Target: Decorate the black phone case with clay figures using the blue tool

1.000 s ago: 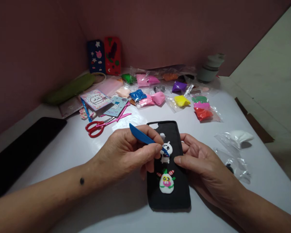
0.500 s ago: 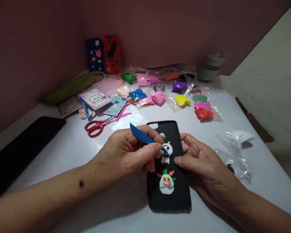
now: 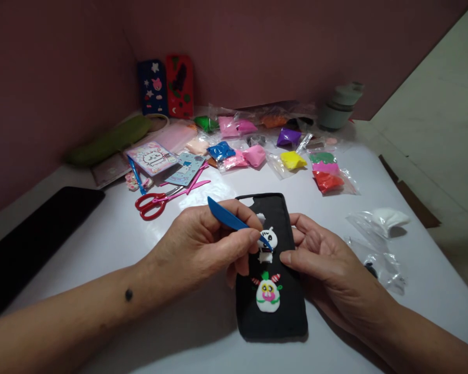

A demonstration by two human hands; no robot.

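Note:
My left hand (image 3: 222, 244) pinches a blue plastic clay tool (image 3: 226, 216), its thin tip at the face of a small white clay figure (image 3: 268, 239) with black markings. That figure sits on a black phone case (image 3: 288, 306), which my right hand (image 3: 323, 259) grips along its right edge, thumb on top and fingers behind. Lower on the case is a second white clay figure (image 3: 268, 297) with yellow eyes, a pink mouth, green trim and red-striped horns. My left fingers hide part of the case's left side.
Red-handled scissors (image 3: 151, 206), cards (image 3: 154, 160) and a black phone-like slab (image 3: 35, 239) lie on the left. Bagged coloured clay (image 3: 292, 160) spreads across the back. White clay in a bag (image 3: 388, 221) lies right. Two decorated cases (image 3: 180, 88) lean on the wall near a bottle (image 3: 340, 106).
Almost nothing differs. Both hands, the tool and the phone case keep their places; the view has shifted very slightly.

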